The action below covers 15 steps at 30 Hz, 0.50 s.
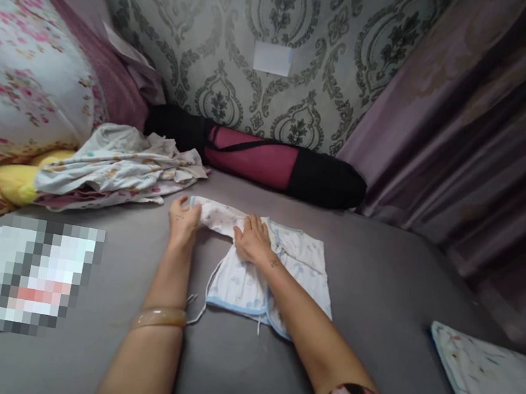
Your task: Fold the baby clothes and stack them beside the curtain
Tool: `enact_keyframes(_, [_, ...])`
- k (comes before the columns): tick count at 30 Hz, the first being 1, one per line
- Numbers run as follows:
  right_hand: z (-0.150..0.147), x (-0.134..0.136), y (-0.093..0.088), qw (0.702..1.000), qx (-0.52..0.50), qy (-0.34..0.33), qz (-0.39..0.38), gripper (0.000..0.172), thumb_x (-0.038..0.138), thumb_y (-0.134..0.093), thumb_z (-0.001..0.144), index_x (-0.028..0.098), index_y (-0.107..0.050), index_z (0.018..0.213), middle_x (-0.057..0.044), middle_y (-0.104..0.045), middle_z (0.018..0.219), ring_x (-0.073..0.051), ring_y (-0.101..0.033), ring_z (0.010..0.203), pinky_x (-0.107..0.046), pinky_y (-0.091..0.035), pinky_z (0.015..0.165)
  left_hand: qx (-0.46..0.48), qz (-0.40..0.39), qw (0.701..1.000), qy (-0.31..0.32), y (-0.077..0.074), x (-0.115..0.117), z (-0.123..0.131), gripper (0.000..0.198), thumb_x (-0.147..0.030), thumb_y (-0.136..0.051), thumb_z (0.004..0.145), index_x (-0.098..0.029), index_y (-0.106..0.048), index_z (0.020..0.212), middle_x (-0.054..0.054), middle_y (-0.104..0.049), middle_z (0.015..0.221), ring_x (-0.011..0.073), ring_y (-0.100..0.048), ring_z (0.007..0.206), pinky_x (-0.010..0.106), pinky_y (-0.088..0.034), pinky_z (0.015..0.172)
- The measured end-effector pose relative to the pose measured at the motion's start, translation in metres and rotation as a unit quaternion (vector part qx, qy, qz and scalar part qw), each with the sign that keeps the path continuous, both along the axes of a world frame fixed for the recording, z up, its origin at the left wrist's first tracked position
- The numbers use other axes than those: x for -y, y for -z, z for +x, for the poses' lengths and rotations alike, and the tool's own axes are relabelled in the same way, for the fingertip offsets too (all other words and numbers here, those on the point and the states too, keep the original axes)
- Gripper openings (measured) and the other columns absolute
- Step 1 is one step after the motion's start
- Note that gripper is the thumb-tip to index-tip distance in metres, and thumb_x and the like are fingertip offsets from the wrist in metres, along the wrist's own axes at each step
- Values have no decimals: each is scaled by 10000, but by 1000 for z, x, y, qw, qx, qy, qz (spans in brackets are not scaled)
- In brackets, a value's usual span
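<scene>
Left hand [183, 217] rests knuckles up, its fingers curled shut on the end of the sleeve [216, 215] of a white baby shirt [248, 283]. Right hand [252, 239] lies flat and open just beside it, palm pressing the shirt's upper middle. The shirt's body spreads from under the right palm back towards the wrist, flat on the grey sheet [378, 290]. A loose clothes pile [117, 166] lies beyond the left hand.

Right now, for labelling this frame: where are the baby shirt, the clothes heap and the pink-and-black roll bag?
baby shirt [305, 264]: head view, its bare right panel.
clothes heap [117, 166]: head view, its top white garment.
pink-and-black roll bag [254, 158]: head view, its pink middle.
</scene>
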State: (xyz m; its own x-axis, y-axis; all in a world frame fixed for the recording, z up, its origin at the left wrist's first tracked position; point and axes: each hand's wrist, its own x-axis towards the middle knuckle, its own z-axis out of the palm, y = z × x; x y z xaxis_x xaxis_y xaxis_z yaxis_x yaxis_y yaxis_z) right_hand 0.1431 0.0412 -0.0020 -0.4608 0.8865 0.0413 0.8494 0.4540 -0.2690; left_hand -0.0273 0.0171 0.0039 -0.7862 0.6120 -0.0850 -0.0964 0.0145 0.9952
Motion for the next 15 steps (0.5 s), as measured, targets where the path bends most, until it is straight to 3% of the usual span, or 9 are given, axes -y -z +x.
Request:
enact_keyframes(2, [-2,1,2,999,0,9,-42,650,457,-272,996,39,-288,1495,-177,-205,1592,-280,-143,1467,-416,-83,1169,110,45,993,-9,-7,-1,2,438,-129,-633,629,-129,-592,1065,11,-625,776,112,-580,629,233,-479,622])
enact_keyframes(5, [-1,0,2,998,-4,7,-62,659,484,-260,989,108,-245,1530,-149,-144,1612,-286,-88,1481,-465,-31,1172,201,104,974,27,-20,0,8,265,-115,-697,602,-144,-593,844,-2,-616,728,111,-581,623,240,-485,620])
enact_keyframes(8, [1,-1,1,998,0,4,-63,632,490,-291,980,188,-264,1534,-136,-144,1615,-294,-91,1481,-494,-29,1165,220,121,966,62,-32,2,19,264,-124,-744,586,-153,-579,790,-5,-615,712,119,-584,620,250,-485,604])
enact_keyframes(12, [0,-4,-1,997,-1,5,-76,637,497,-328,967,199,-282,1528,-147,-159,1610,-306,-90,1480,-510,-41,1164,205,129,964,108,-42,3,35,263,-147,-737,588,-150,-592,808,-16,-607,697,97,-557,572,220,-458,557])
enact_keyframes(15, [4,-11,-6,995,-33,-18,-96,588,472,-356,963,222,-351,1495,-122,-270,1580,-299,-172,1465,-507,-120,1160,181,111,968,131,-44,3,44,255,-182,-723,601,-153,-596,820,-20,-599,664,90,-538,539,200,-431,514])
